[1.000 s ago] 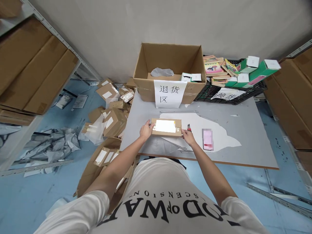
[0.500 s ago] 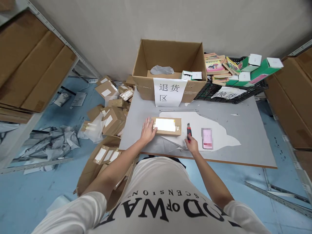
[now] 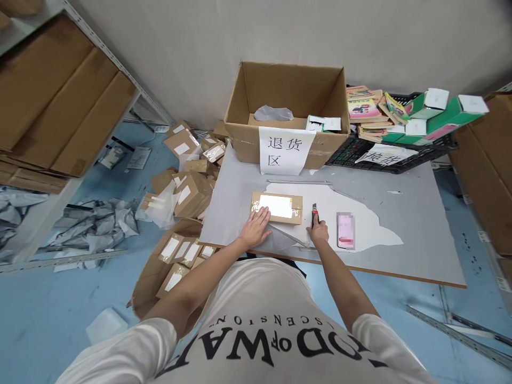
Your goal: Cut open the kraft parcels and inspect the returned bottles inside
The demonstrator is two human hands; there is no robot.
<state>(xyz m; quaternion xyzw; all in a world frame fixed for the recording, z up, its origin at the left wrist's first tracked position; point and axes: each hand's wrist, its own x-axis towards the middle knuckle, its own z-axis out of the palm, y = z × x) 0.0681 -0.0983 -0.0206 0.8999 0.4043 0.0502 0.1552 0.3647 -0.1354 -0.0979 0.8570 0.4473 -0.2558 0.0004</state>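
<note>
A small brown cardboard parcel with a white label lies flat on the grey table, near its front edge. My left hand rests flat against the parcel's near left corner, fingers spread. My right hand is closed around a red and black box cutter, just right of the parcel, its tip pointing away from me. A pink phone lies on the table to the right of that hand.
A big open carton with a paper sign stands at the table's back. A black crate of books and green boxes sits at the back right. Brown parcels are piled on the blue floor at left, beside shelving with flattened cardboard.
My right hand let go of the parcel and took up the box cutter. My left hand slid from the parcel's left end to its near corner.
</note>
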